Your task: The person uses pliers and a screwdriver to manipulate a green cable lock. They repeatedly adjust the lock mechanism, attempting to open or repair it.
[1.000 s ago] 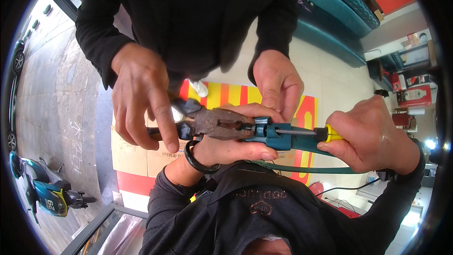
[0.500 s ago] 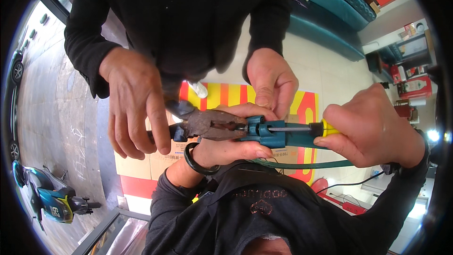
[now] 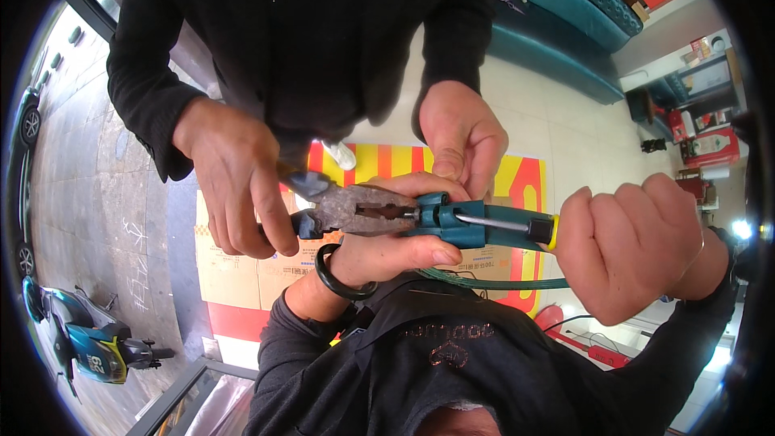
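My left hand (image 3: 397, 253) is closed around a teal plastic tool body (image 3: 462, 224), thumb along its near side. A black bangle (image 3: 335, 276) circles that wrist. To the right, my right hand (image 3: 630, 250) is wrapped in a fist round the handle of a screwdriver (image 3: 539, 230), yellow and black where it shows. Its metal shaft lies along the teal body and its tip is hidden there. From the left, a co-worker's hand (image 3: 234, 178) holds rusty pliers (image 3: 363, 210), jaws at a small metal piece on the tool's end. The co-worker's other hand (image 3: 466, 137) is beside the tool.
Below the hands are cardboard boxes (image 3: 234, 274) and a yellow-and-red striped surface (image 3: 404, 160). A green cable (image 3: 517, 282) runs under the tool. Teal sofas (image 3: 557, 48) stand at the upper right, a motorbike (image 3: 97, 339) at the lower left.
My right hand has rolled over and dropped slightly, its grip on the screwdriver now a full fist and the shaft more slanted. The co-worker's pliers and hand have shifted only a little.
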`<action>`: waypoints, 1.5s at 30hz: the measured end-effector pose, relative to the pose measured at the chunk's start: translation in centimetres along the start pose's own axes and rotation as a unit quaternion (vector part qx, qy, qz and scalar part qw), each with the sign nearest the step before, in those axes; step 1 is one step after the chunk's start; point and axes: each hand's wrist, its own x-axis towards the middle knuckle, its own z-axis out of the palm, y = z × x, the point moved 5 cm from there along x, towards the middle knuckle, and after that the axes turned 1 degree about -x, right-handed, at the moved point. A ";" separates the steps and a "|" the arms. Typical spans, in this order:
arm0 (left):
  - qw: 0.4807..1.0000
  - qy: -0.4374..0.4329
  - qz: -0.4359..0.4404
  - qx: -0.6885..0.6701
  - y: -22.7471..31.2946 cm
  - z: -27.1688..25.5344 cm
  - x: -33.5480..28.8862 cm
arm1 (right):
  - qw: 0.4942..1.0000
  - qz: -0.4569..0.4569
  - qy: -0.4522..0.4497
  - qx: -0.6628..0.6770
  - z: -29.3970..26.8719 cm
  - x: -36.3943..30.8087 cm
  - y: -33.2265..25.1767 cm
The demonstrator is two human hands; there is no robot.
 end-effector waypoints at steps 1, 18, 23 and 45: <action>1.000 0.002 -0.008 0.002 0.0 0.0 0.0 | 1.000 0.005 0.020 0.011 -0.2 0.0 0.1; 0.997 0.075 -0.013 0.010 0.4 1.1 0.5 | 0.983 0.049 -0.028 0.174 -0.2 0.0 2.4; 0.999 0.018 -0.023 0.030 0.7 1.0 0.6 | 0.720 0.377 -0.308 0.494 2.8 1.0 5.3; 0.997 0.016 -0.065 -0.027 0.8 2.1 0.3 | 0.839 0.275 -0.232 0.408 0.5 0.6 4.4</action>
